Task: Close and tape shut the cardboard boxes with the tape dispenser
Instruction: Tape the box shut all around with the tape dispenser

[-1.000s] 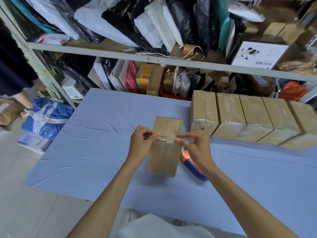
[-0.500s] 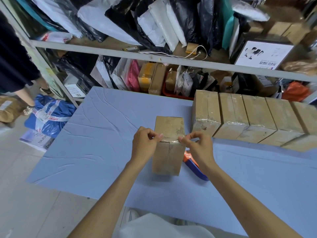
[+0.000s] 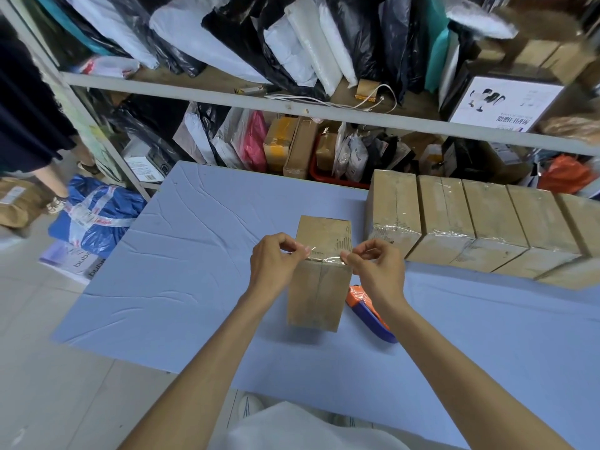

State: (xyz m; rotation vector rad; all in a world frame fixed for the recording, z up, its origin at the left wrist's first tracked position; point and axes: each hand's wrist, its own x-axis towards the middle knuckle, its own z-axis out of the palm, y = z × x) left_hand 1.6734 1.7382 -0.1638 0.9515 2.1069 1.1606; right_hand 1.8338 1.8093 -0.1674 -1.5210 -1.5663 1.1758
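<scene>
Both ends of a clear tape strip [image 3: 324,257] are being pinched by the left hand [image 3: 276,259] and right hand [image 3: 378,266] across the cardboard box [image 3: 316,297] at frame centre, the tape dispenser [image 3: 368,308] lying right of it.

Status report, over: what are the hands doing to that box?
Left hand, right hand: each pinches one end of clear tape strip. Strip across top edge of cardboard box. Tape dispenser on table, untouched.

A tall brown cardboard box [image 3: 316,297] stands upright between our left hand [image 3: 272,264] and right hand [image 3: 376,267], clear tape [image 3: 324,256] along its top edge; an orange-and-blue plastic tape dispenser [image 3: 370,311] lies beneath our right wrist.
</scene>
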